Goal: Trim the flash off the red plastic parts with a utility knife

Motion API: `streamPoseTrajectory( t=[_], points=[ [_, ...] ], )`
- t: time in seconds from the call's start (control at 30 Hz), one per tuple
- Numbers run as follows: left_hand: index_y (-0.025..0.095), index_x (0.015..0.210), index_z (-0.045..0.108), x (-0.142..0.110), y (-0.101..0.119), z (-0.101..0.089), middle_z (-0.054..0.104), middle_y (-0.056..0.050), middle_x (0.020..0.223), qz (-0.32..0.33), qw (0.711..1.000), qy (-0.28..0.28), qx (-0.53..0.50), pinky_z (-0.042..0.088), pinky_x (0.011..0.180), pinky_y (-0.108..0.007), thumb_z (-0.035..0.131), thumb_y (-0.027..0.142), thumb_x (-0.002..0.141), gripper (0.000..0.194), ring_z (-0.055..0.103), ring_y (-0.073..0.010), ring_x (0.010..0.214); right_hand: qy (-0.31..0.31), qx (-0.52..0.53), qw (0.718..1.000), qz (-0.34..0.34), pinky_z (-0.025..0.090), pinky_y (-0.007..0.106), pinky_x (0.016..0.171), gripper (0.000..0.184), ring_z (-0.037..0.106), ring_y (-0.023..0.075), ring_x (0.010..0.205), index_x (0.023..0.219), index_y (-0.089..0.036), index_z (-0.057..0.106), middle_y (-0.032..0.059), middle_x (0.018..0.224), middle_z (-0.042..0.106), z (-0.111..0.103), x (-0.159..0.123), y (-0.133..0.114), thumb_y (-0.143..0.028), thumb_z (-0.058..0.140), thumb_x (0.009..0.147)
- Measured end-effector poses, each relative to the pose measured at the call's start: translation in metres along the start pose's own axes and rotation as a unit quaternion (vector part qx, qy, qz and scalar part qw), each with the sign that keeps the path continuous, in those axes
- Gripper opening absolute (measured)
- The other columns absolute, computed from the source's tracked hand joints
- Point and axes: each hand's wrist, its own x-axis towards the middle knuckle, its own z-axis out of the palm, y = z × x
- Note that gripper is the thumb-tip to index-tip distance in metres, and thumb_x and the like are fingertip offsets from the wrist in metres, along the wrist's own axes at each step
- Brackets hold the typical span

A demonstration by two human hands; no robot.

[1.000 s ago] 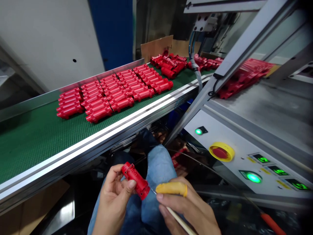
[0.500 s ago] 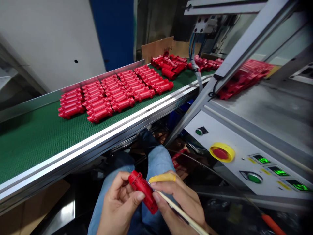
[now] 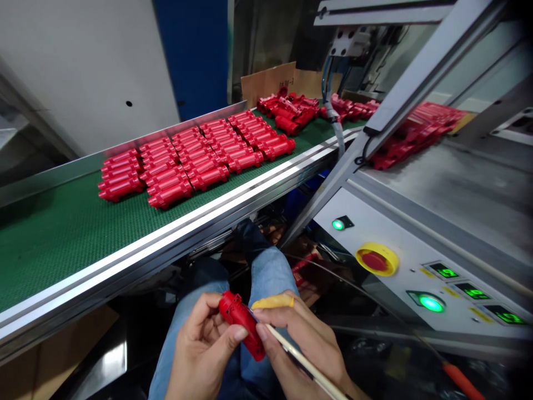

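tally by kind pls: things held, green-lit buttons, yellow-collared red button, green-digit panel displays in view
Red part in left hand: 1
Pale-handled tool in right hand: 1
Green-lit buttons: 2
Yellow-collared red button: 1
Green-digit displays: 3
Total: 8

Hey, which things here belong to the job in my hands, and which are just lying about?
In the job:
red part, in your left hand
pale-handled tool, in your right hand
yellow finger cover, on that hand
probably the red parts in rows on the green belt

Apparently just about:
cardboard, upper middle
orange handle, lower right
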Motion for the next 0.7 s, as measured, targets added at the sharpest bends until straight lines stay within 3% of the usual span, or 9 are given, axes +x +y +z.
streamPoseTrajectory(
  t=[0.1,0.4,0.57,0.7],
  points=[
    [0.021,0.093,0.072,0.001,-0.002,-0.003,0.075,-0.001,0.081,0.016,1.0,-0.014,0.023,0.057,0.069,-0.018,0.088,0.021,0.077,0.022,0.071,-0.014,0.073,-0.007,-0.013,1.0,0.007,0.056,0.026,0.082,0.024,0.065,0.0123,0.088,0.108,-0.015,0.069,0.0052,0.094,0.07,-0.003,0.003,-0.003,-0.004,0.064,0.088],
    [0.021,0.089,0.073,0.002,0.003,-0.005,0.073,-0.001,0.079,0.035,0.998,0.014,0.054,0.055,0.066,-0.018,0.089,0.024,0.076,0.021,0.069,-0.0138,0.07,-0.085,-0.003,0.996,0.023,0.055,0.022,0.079,0.02,0.065,0.0116,0.087,0.103,-0.014,0.067,0.0056,0.091,0.068,-0.022,0.003,-0.01,-0.002,0.058,0.09],
    [0.02,0.095,0.07,0.002,0.003,-0.006,0.075,-0.004,0.083,-0.006,0.999,-0.017,0.037,0.058,0.07,-0.022,0.087,0.028,0.078,0.025,0.071,-0.0169,0.075,-0.031,0.012,0.998,0.062,0.054,0.012,0.08,0.018,0.069,0.0054,0.083,0.102,-0.02,0.068,-0.0011,0.091,0.072,-0.028,0.008,-0.012,-0.007,0.065,0.089],
    [0.022,0.097,0.07,0.002,0.001,-0.005,0.073,-0.001,0.082,-0.02,0.998,-0.065,0.009,0.055,0.069,-0.019,0.084,0.028,0.082,0.021,0.067,-0.0134,0.073,0.002,0.01,0.998,0.065,0.054,0.008,0.079,0.018,0.072,0.0036,0.083,0.101,-0.021,0.071,-0.003,0.089,0.074,-0.023,0.013,-0.011,-0.009,0.068,0.088]
  ],
)
